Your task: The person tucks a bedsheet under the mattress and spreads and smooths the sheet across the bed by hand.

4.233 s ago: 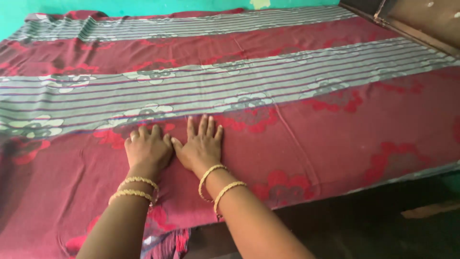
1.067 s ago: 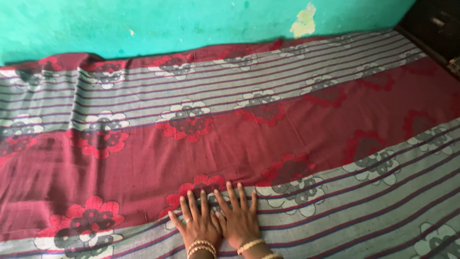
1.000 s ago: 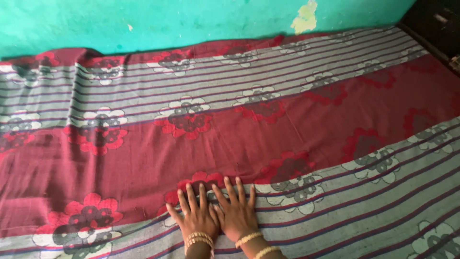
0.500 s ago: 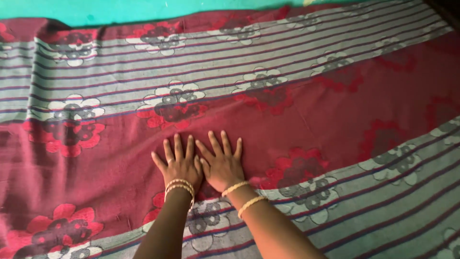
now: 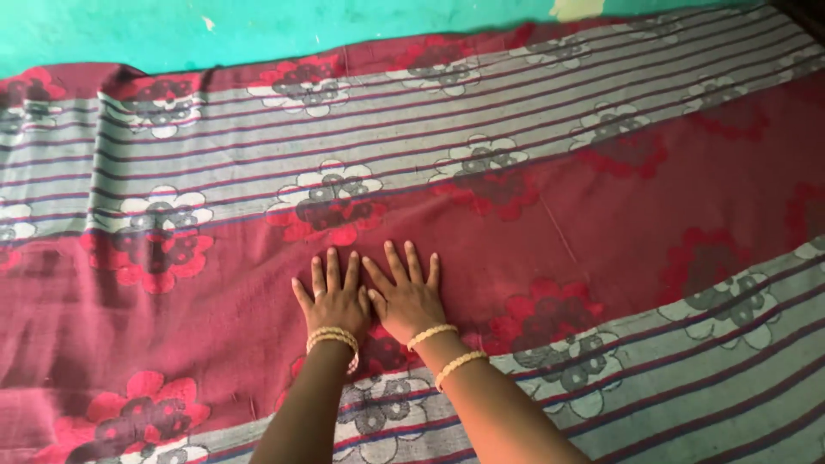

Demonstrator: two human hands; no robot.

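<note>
A red bedsheet (image 5: 601, 215) with grey striped bands and flower prints lies spread flat over a bed. My left hand (image 5: 333, 296) and my right hand (image 5: 404, 292) rest palm-down side by side on its dark red middle band, thumbs touching, fingers spread and pointing away from me. Neither hand holds anything. Gold bangles sit on both wrists.
A turquoise wall (image 5: 258, 30) runs along the far edge of the bed. The sheet reaches past both sides of the view. A faint crease (image 5: 559, 228) runs through the cloth to the right of my hands.
My hands have slid further up the sheet, from near the lower striped band onto the red middle band. The view has shifted with them.
</note>
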